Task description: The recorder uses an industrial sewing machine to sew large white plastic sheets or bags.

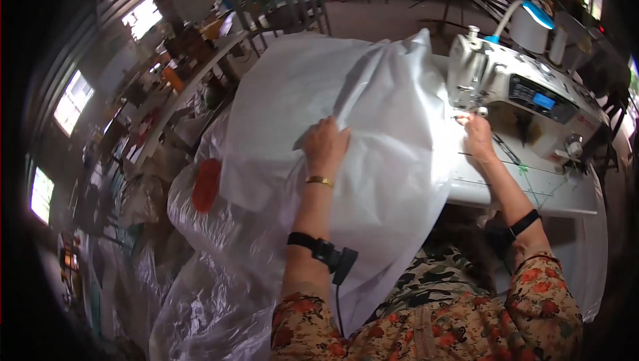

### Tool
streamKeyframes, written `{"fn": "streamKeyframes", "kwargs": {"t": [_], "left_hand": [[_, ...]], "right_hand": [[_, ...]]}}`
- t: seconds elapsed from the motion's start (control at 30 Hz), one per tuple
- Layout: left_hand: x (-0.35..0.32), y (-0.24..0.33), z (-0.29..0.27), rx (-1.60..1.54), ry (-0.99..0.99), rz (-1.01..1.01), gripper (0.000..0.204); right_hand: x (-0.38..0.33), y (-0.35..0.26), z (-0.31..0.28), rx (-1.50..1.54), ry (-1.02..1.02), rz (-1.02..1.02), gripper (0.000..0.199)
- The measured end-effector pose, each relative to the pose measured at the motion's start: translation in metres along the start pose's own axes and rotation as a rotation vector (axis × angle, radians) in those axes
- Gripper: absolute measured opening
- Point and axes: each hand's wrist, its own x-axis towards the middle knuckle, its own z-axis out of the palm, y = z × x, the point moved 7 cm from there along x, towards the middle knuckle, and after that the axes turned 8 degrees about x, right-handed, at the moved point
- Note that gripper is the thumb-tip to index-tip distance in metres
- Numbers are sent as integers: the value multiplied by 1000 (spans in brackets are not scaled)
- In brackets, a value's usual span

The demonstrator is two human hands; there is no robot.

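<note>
A large white sheet [286, 88] of smooth, slightly shiny material drapes across the table and down toward my lap. My left hand [326, 144] rests on its middle, fingers stretched out and thumb apart, beside a long raised fold. At the sheet's right edge, my right hand [478, 138] is closed with its fingertips together next to the needle area of a white sewing machine [489, 71]. The edge seems to be between those fingertips, though glare blurs the contact. The machine's lamp brightly lights this spot.
Clear plastic sheeting [213, 288] hangs at the left, with a red oval patch [206, 185] on it. A slatted chair back [279, 1] stands beyond the sheet. Green threads [524, 173] and dark tweezers [507, 150] lie on the machine bed [566, 198].
</note>
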Motion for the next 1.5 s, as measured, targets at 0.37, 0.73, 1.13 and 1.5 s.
{"fn": "streamKeyframes", "kwargs": {"t": [0.37,0.73,1.13,1.5], "left_hand": [[-3,3,19,-108,-32,43,22],[-9,-2,2,69,-115,-7,22],[-20,-33,-4,159,-104,-44,24],[-80,-99,-33,226,-114,-67,23]], "right_hand": [[8,0,0,76,-106,-41,47],[6,-20,13,-209,31,-50,26],[-29,-63,28,-64,-22,-20,26],[-119,-154,52,-248,-295,-608,17]]}}
